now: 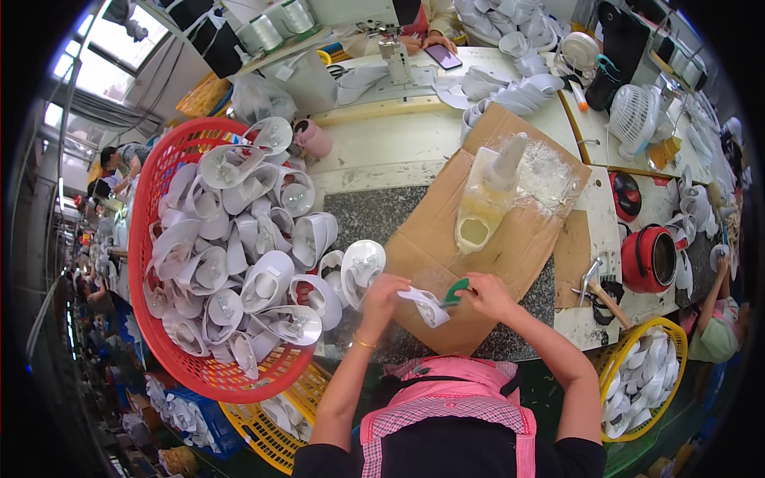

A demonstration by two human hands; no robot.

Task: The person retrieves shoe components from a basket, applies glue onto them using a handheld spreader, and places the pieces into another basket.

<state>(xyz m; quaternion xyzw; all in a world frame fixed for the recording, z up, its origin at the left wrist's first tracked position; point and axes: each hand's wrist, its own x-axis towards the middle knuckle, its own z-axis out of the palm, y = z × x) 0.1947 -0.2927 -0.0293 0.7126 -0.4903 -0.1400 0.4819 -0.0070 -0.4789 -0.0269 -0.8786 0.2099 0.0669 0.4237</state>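
Note:
My left hand (385, 300) is closed on one end of a white curved strap piece (428, 307), like a small shoe upper, over the near part of the cardboard. In my right hand (488, 295), the fingers pinch a small flat green tool (456, 291), whose tip is close to the white piece; whether they touch I cannot tell. Beyond my hands a cloudy plastic glue bottle (484, 195) with a tapered nozzle lies on the cardboard sheet (430, 231). Left of my left hand, a white upper with a clear shiny ornament (363, 267) stands at the pile's edge.
A red basket (227, 382) heaped with similar white uppers fills the left. Yellow baskets (679, 350) stand low at both sides. A hammer (606, 299), a red pot (649, 259) and a fan (635, 115) are at right. Another person's hand (438, 40) rests across the table.

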